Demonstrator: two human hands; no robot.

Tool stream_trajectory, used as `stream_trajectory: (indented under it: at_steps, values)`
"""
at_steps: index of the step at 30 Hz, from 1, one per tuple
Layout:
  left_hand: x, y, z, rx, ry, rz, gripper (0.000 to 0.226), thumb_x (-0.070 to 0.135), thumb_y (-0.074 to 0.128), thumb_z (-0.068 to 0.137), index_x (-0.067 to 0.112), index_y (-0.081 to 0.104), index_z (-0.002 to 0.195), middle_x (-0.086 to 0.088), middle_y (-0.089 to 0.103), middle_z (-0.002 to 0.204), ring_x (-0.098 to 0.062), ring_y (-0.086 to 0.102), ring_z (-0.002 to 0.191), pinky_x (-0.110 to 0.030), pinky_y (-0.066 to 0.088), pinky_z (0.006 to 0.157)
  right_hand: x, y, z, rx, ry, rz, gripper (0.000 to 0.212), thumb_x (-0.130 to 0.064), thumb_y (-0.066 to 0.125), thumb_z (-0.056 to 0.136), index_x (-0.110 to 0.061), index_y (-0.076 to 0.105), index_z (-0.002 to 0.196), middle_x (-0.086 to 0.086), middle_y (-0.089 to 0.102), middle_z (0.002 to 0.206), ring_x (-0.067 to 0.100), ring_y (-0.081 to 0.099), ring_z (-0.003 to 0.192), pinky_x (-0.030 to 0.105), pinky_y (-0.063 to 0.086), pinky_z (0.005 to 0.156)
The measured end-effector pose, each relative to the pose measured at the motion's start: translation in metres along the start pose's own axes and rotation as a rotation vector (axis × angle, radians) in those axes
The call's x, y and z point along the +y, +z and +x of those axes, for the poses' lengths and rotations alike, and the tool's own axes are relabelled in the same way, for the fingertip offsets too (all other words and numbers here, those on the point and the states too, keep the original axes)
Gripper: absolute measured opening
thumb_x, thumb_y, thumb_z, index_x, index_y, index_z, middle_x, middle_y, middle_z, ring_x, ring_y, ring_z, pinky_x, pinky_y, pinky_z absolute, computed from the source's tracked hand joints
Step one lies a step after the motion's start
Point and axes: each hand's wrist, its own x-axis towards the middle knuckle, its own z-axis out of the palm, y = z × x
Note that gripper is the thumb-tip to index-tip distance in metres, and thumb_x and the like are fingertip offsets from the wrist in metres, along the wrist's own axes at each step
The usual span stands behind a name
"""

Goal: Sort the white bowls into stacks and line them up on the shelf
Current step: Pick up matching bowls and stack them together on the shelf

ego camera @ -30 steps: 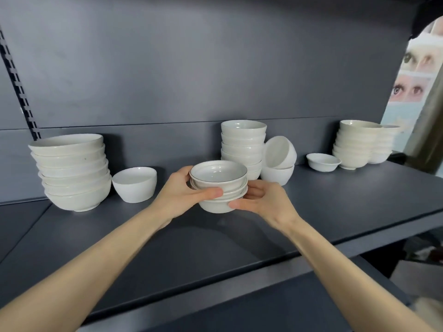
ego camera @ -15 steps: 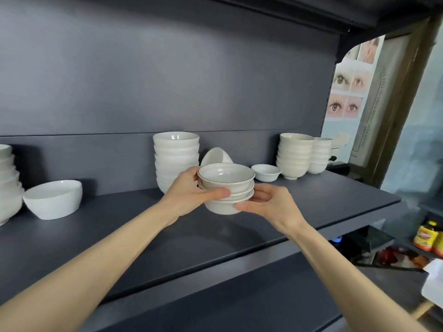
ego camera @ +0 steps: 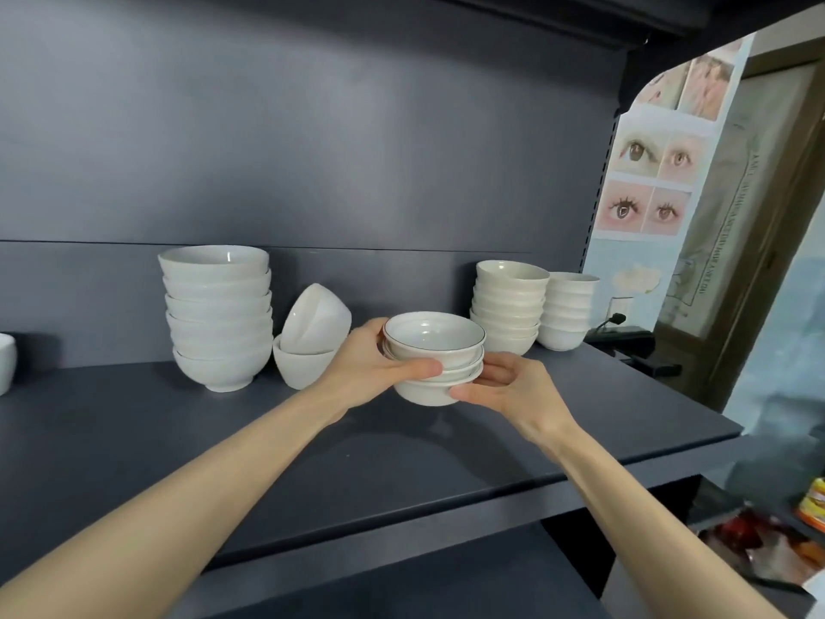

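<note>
A small stack of white bowls (ego camera: 435, 350) with thin dark rims hangs above the dark shelf (ego camera: 223, 449), held from both sides. My left hand (ego camera: 379, 368) clasps its left side with the thumb across the front. My right hand (ego camera: 513, 386) cups its right side and base. Behind to the left stands a tall stack of white bowls (ego camera: 218, 314). Beside it a bowl (ego camera: 299, 364) carries a second bowl (ego camera: 317, 319) tipped on its side. Two more stacks, one at the back right (ego camera: 509, 306) and one further right (ego camera: 567, 310), stand against the back panel.
A single white bowl (ego camera: 6, 368) shows at the left edge of the frame. The shelf's right end (ego camera: 714, 426) lies just past the right-hand stacks. A poster of eyes (ego camera: 647, 185) hangs beyond it. Packaged goods (ego camera: 812, 507) lie low at the right.
The held stack has travelled right along the shelf with both hands, and now sits close to the right-hand stacks. The view has swung right, so the large left stack is out of frame.
</note>
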Motion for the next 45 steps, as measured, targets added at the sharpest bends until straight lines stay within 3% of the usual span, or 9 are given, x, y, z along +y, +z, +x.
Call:
stream_trajectory:
  at_steps: [5,11,16,22,30,33,37,42,45]
  values:
    - [-0.003,0.012,0.041,0.018,0.009,0.014,0.064,0.030,0.089,0.062,0.026,0.057,0.116,0.016,0.067,0.107,0.002,0.062,0.098,-0.020,0.051,0.084,0.016,-0.018,0.044,0.014,0.002,0.005,0.060,-0.011,0.088,0.063,-0.009,0.060,0.116,-0.004,0.073,0.101,0.006,0.071,0.091,0.013,0.053,0.071]
    - [-0.009,0.022,0.092,0.005,0.054,-0.030,0.056,0.018,0.086,0.067,0.024,0.057,0.115,0.017,0.067,0.103,0.014,0.063,0.084,-0.006,0.049,0.068,0.029,-0.033,0.093,0.041,-0.009,-0.004,0.059,-0.014,0.087,0.065,-0.013,0.060,0.117,-0.007,0.073,0.102,0.011,0.069,0.098,0.022,0.054,0.085]
    - [-0.023,0.026,0.123,-0.009,0.067,-0.033,0.061,0.016,0.087,0.065,0.020,0.057,0.119,0.015,0.068,0.104,0.008,0.065,0.088,-0.011,0.052,0.073,0.039,-0.033,0.117,0.025,-0.005,0.052,0.053,-0.004,0.081,0.072,-0.014,0.056,0.117,-0.015,0.066,0.097,0.001,0.065,0.079,0.008,0.048,0.060]
    - [-0.040,0.028,0.144,-0.001,0.063,-0.045,0.065,0.014,0.087,0.064,0.021,0.057,0.121,0.014,0.069,0.107,0.004,0.065,0.094,-0.023,0.055,0.083,0.057,-0.029,0.141,0.020,0.030,0.050,0.055,-0.010,0.082,0.072,-0.021,0.052,0.117,-0.014,0.064,0.106,0.009,0.064,0.077,0.021,0.052,0.057]
    - [-0.055,0.034,0.162,0.021,0.077,-0.048,0.068,0.013,0.088,0.063,0.024,0.056,0.122,0.013,0.067,0.112,0.002,0.063,0.102,-0.018,0.051,0.087,0.072,-0.030,0.160,-0.004,0.024,0.023,0.053,-0.009,0.080,0.075,-0.022,0.052,0.117,-0.014,0.068,0.096,0.006,0.061,0.055,0.023,0.052,0.052]
    - [-0.060,0.035,0.165,0.019,0.065,-0.058,0.068,0.013,0.088,0.063,0.021,0.057,0.124,0.011,0.067,0.113,0.000,0.063,0.103,-0.017,0.051,0.085,0.076,-0.029,0.164,-0.025,0.013,0.005,0.046,-0.011,0.079,0.077,-0.029,0.053,0.111,-0.011,0.069,0.094,0.009,0.059,0.058,0.024,0.053,0.054]
    - [-0.066,0.034,0.167,0.021,0.059,-0.095,0.061,0.009,0.085,0.066,0.025,0.058,0.118,0.012,0.068,0.111,0.004,0.064,0.099,-0.014,0.051,0.082,0.080,-0.028,0.168,-0.042,0.004,-0.049,0.047,-0.017,0.079,0.077,-0.022,0.057,0.118,-0.010,0.070,0.099,0.003,0.062,0.062,0.028,0.057,0.061]
    - [-0.067,0.033,0.170,0.008,0.070,-0.115,0.056,0.007,0.084,0.067,0.031,0.058,0.111,0.013,0.068,0.109,0.003,0.064,0.099,-0.016,0.052,0.084,0.080,-0.028,0.170,-0.042,-0.045,-0.133,0.042,-0.025,0.078,0.078,-0.027,0.057,0.114,-0.019,0.067,0.106,-0.006,0.062,0.088,0.016,0.052,0.065]
    - [-0.069,0.033,0.170,0.007,0.082,-0.123,0.053,0.006,0.084,0.068,0.034,0.058,0.106,0.014,0.068,0.107,0.003,0.064,0.098,-0.016,0.052,0.084,0.084,-0.028,0.173,-0.036,-0.071,-0.194,0.050,-0.034,0.079,0.076,-0.024,0.058,0.120,-0.015,0.069,0.110,0.003,0.063,0.099,0.024,0.050,0.081]
